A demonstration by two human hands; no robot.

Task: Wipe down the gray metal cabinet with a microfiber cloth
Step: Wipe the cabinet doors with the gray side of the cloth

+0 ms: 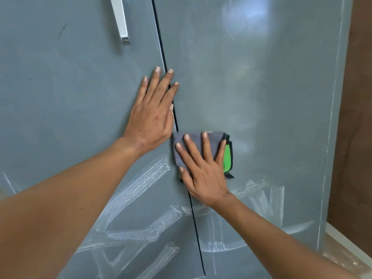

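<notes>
Risk notes, read left to right. Handle [120, 19] on the left door [60, 97] hangs above, clear of both hands. I see chalky white streaks [138, 186] low on this door, not yet wiped; I judge they may smear rather than lift if the cloth is dry or loaded. Left hand [151, 111] lies flat, fingers straight, pressing the left door with fingertips across the seam [171, 109]. If the door shifts, those fingertips could be pinched in the gap. Right hand [201, 166] presses the cloth [193, 143], fingers spread, flat on the right door [261, 97] just beside the seam. The cloth is gray with a green face and a dark edge; a corner could catch in the gap. More streaks sit below it. No brand, label or writing is legible anywhere.
</notes>
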